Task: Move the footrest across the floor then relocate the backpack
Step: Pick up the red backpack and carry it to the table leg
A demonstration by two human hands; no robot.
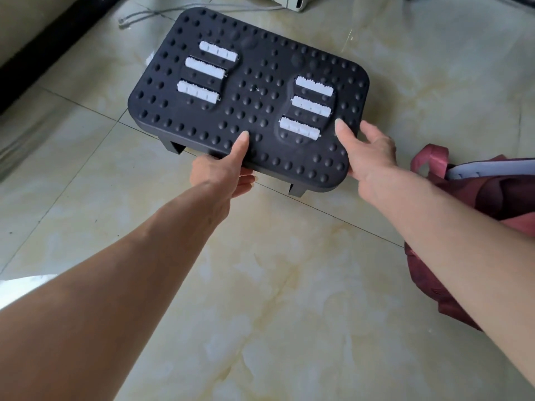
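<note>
The footrest (254, 91) is a black studded platform with two foot-shaped recesses, each with three white rollers, and short legs beneath. My left hand (223, 172) grips its near edge, thumb on top and fingers curled underneath. My right hand (370, 151) clasps the near right corner, thumb on the top face and fingers wrapped around the side. A maroon backpack (492, 204) lies on the tiled floor at the right edge, partly hidden behind my right forearm, with something white showing in its opening.
Glossy marbled floor tiles (275, 299) fill the view. A dark baseboard (34, 59) and wall run along the upper left. A grey cable (150, 15) lies on the floor beyond the footrest, and the base of a white appliance (289, 1) stands at the top.
</note>
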